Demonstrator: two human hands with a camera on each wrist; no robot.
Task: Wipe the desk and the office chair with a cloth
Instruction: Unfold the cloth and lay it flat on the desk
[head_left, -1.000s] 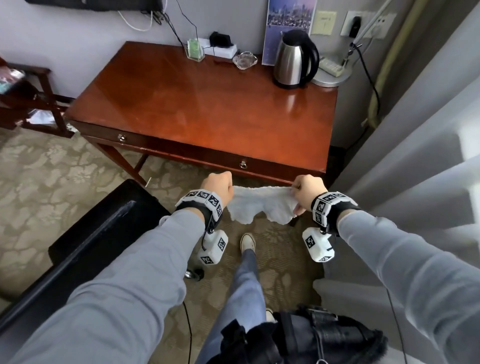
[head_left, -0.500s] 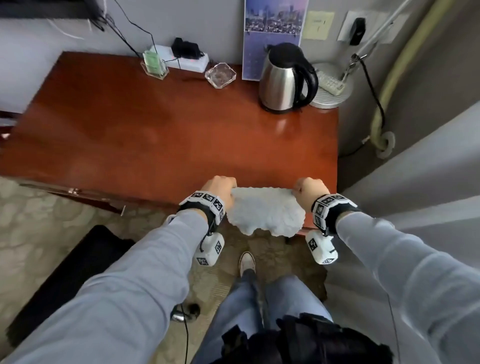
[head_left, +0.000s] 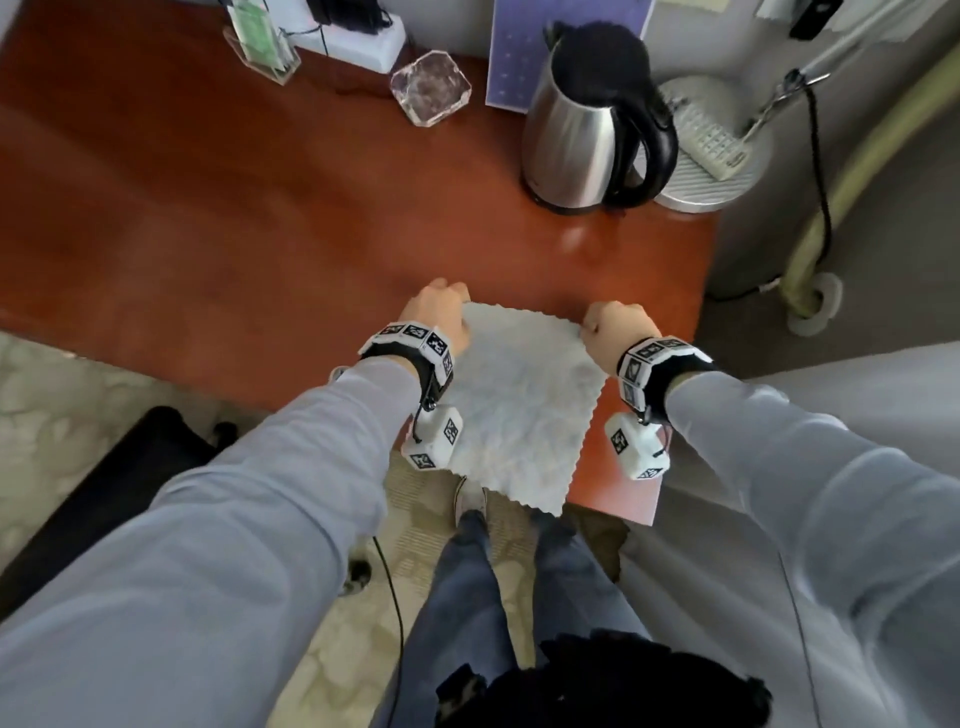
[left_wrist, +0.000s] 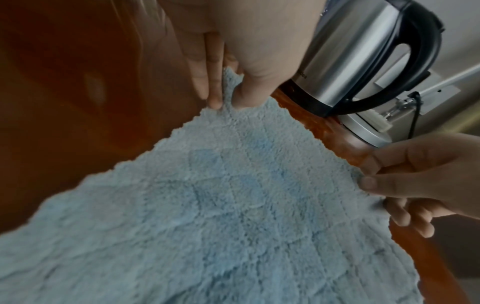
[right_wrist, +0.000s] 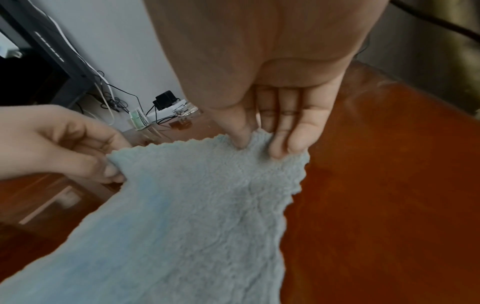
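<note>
A pale blue fluffy cloth (head_left: 519, 405) is spread flat over the near right part of the reddish wooden desk (head_left: 234, 234), its near corner hanging past the desk edge. My left hand (head_left: 441, 317) pinches the far left corner of the cloth (left_wrist: 233, 195) between thumb and fingers (left_wrist: 213, 88). My right hand (head_left: 613, 332) pinches the far right corner of the cloth (right_wrist: 194, 205) the same way. The black office chair (head_left: 104, 499) stands on the carpet at the lower left, only partly in view.
A steel kettle (head_left: 587, 130) stands at the desk's far right, close beyond the cloth, next to a lamp base (head_left: 711, 171) with a remote. A glass ashtray (head_left: 431, 88), a clear card holder (head_left: 260, 41) and a power strip (head_left: 358, 36) line the back edge. A wall rises at right.
I have stepped up to the desk. Both hands carried the cloth forward from in front of the desk edge and spread it out over the near right desktop.
</note>
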